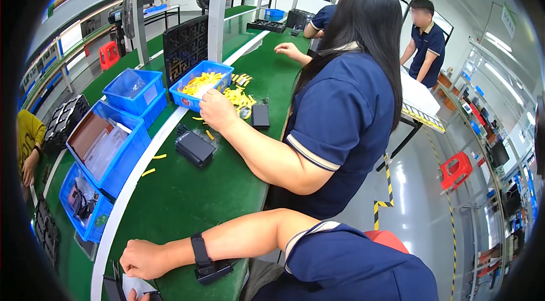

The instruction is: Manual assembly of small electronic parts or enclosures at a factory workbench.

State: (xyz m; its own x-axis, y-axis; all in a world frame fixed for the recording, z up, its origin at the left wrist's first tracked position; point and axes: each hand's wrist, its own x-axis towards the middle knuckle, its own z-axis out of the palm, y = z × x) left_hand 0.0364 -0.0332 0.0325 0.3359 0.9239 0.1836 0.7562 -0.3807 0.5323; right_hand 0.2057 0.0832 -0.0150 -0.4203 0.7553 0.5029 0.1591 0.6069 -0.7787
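"Pale thin piece [138,285]: position to be noted?"

"Found at the near left corner of the scene, at the near end of the green bench [187,199]. It is bracketed by the two hands: right hand [145,259] on its far side, left hand [139,297] on its near side."

"Which hand is nearer, and how does the long axis run?"

"Both are close enough that neither can be ranked. The visible part slants from far left to near right; the true long axis cannot be told, being partly covered by fingers and cut by the picture's edge."

"State of the hands?"

"Right: fingers curled well in, knuckles to the far left, fingertips hidden; whether the piece is pinched there cannot be told. Left: only some fingertips are shown, laid at the piece's near edge; opening and grip cannot be told."

"And outward from there?"

"A dark flat item [112,288] is seen just left of the piece. A black wristband [200,250] is worn on the right wrist. Farther along the bench, black boxes [195,147] are seen, and beyond them a blue bin [187,102] holding yellow strips [201,81], with a co-worker's hand [217,109] at its near right corner."
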